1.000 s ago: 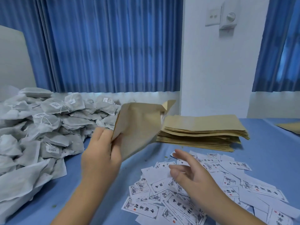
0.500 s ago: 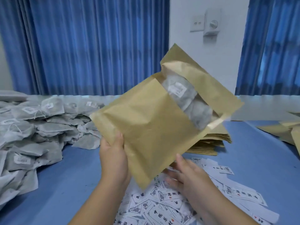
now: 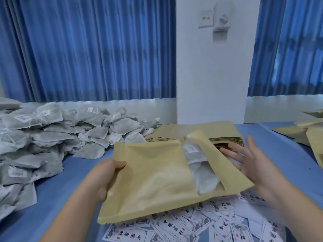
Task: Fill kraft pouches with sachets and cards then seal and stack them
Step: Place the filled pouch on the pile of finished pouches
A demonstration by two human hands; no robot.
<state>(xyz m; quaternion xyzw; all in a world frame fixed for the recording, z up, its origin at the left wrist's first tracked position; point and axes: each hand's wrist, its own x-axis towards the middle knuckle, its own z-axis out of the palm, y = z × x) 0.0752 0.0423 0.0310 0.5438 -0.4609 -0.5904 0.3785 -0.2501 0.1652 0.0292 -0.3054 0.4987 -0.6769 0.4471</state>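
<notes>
Head view: one kraft pouch (image 3: 153, 180), mouth open, two grey sachets (image 3: 201, 172) inside; left hand (image 3: 106, 177) pinches edge; right hand (image 3: 250, 161) spread.

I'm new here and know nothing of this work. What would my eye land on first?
The big kraft pouch in the middle, gripped at its left edge by the left hand, with a grey sachet showing in its open mouth. To the left, a large heap of grey sachets lies on the blue table; printed cards lie scattered beneath the pouch.
</notes>
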